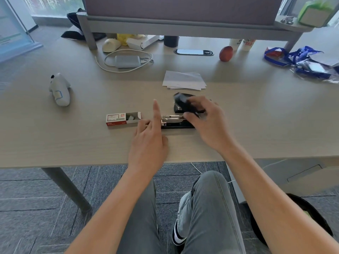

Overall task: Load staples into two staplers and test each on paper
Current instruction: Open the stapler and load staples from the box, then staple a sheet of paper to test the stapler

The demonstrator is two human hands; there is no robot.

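Note:
A black stapler [177,123] lies open on the desk [256,125], its shiny metal magazine exposed. Just behind it is a second black stapler [180,103], blurred, which my right hand [207,123] grips from above with curled fingers. My left hand [148,140] hovers at the open stapler's left end with the index finger straight up and the other fingers loosely curled; nothing shows in it. A red and white staple box [122,119] lies open to the left of that hand. A small stack of white paper [184,80] rests further back.
On the desk are a white toy figure [59,89] at the left, a grey charger with a white cable [126,61], a red apple [226,53], and blue lanyards and bags [304,61] at the right. A raised shelf [183,26] spans the back.

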